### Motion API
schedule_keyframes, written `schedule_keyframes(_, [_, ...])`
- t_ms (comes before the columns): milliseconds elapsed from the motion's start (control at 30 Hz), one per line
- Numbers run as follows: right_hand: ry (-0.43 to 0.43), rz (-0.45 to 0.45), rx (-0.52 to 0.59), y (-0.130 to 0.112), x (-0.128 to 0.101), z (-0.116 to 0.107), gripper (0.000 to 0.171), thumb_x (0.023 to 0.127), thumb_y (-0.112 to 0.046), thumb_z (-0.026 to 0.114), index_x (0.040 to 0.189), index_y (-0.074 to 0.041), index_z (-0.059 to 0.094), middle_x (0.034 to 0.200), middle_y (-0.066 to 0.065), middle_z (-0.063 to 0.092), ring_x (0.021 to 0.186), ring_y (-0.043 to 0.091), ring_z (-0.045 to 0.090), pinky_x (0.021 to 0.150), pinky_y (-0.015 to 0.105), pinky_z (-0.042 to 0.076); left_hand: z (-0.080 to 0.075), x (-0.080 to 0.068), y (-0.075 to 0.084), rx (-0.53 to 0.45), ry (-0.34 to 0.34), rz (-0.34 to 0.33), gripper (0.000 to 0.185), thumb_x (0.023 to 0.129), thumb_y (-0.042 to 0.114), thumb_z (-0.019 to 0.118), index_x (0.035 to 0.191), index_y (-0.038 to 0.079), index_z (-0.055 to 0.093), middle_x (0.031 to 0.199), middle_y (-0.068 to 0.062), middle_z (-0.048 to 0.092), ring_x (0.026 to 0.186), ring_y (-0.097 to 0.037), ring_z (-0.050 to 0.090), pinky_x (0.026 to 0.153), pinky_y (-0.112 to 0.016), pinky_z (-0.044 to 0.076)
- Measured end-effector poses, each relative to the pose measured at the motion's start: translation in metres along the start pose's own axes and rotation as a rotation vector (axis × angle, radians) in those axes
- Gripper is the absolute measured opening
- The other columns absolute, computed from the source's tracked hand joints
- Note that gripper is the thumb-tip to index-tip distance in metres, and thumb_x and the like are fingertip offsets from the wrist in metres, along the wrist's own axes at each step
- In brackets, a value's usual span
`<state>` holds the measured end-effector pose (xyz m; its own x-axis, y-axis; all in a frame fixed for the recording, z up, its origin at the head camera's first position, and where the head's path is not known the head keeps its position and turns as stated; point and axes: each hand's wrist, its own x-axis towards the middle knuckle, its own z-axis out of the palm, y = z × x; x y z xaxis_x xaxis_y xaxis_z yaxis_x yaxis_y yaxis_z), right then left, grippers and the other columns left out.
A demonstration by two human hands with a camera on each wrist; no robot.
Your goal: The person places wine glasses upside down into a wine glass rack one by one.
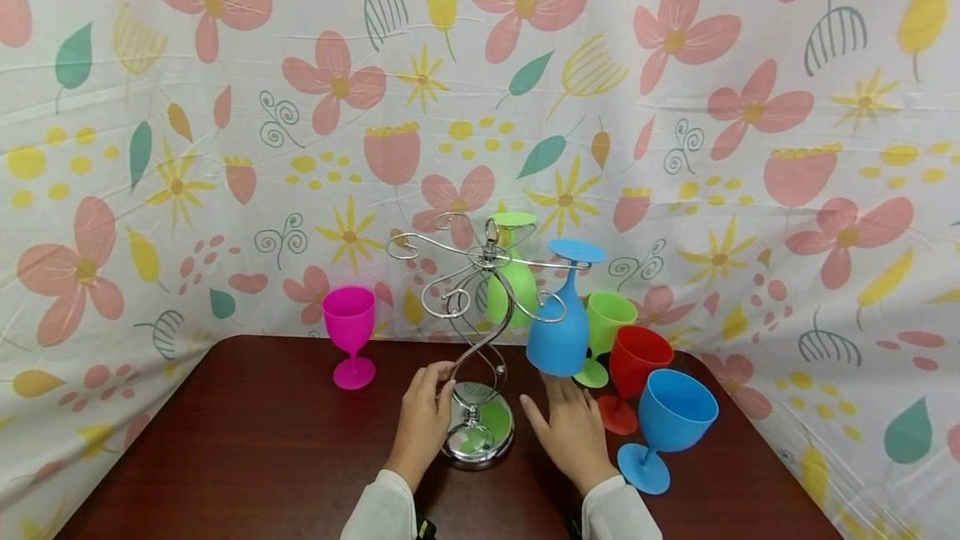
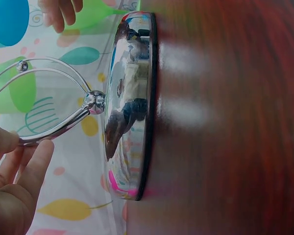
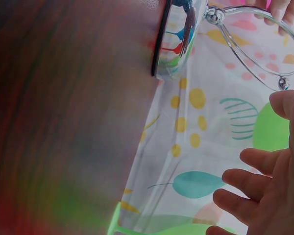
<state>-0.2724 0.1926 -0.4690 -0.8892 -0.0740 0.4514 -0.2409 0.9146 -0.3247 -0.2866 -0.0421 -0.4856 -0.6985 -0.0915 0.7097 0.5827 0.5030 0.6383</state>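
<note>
A chrome wire goblet rack (image 1: 480, 457) with curled arms and a round mirrored base stands mid-table. My left hand (image 1: 423, 419) grips one of its curved rods just above the base, thumb and fingers around the rod in the left wrist view. A blue goblet (image 1: 558, 336) hangs upside down by its foot from a right-hand arm; a light green goblet (image 1: 512, 294) hangs likewise behind it. Below the hanging blue goblet is my right hand (image 1: 570, 432), its fingers extended and spread in the right wrist view, holding nothing.
On the right stand an upright green goblet (image 1: 611, 319), a red goblet (image 1: 637, 361) and a second blue goblet (image 1: 678, 415), close together. A magenta goblet (image 1: 350, 323) stands upright at the back left. A flower-patterned curtain (image 1: 225, 107) hangs behind the dark wooden table (image 1: 262, 440).
</note>
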Motion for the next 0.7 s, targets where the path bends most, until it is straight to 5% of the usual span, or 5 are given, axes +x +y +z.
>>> schedule_keyframes(267, [-0.055,0.013,-0.016,-0.001,0.000,-0.002,0.067,0.111,-0.045,0.068,0.161,-0.002,0.057,0.160,0.026,0.058,0.153,0.051,0.048,0.120,0.078,0.036,-0.005,0.001,-0.001,0.007,-0.025,0.035,0.025,0.101,-0.009,0.074,0.124,0.000,0.072,0.106,-0.011,0.072,0.094,-0.026,0.072,0.078,-0.037,0.062])
schedule_keyframes(467, [-0.095,0.025,-0.020,-0.002,0.001,-0.005,0.068,0.111,-0.047,0.066,0.162,-0.004,0.055,0.162,0.026,0.056,0.155,0.052,0.044,0.121,0.080,0.033,-0.017,0.008,-0.001,0.011,-0.142,0.030,0.024,0.105,0.000,0.075,0.128,0.002,0.072,0.113,-0.010,0.072,0.101,-0.026,0.073,0.087,-0.041,0.064])
schedule_keyframes(600, [-0.108,0.032,-0.019,-0.003,-0.001,-0.005,0.068,0.111,-0.047,0.067,0.162,-0.005,0.056,0.161,0.026,0.057,0.154,0.053,0.046,0.121,0.081,0.033,-0.031,0.013,-0.001,0.084,-0.192,0.017,0.029,0.107,0.011,0.076,0.135,0.004,0.073,0.122,-0.010,0.072,0.112,-0.028,0.072,0.096,-0.048,0.062])
schedule_keyframes(700, [-0.117,0.033,-0.016,-0.004,-0.002,-0.005,0.068,0.111,-0.048,0.066,0.163,-0.006,0.056,0.161,0.026,0.057,0.154,0.053,0.046,0.121,0.081,0.032,-0.042,0.019,-0.001,0.191,-0.155,0.068,0.033,0.104,0.014,0.079,0.135,0.006,0.074,0.125,-0.011,0.073,0.117,-0.032,0.071,0.097,-0.053,0.061])
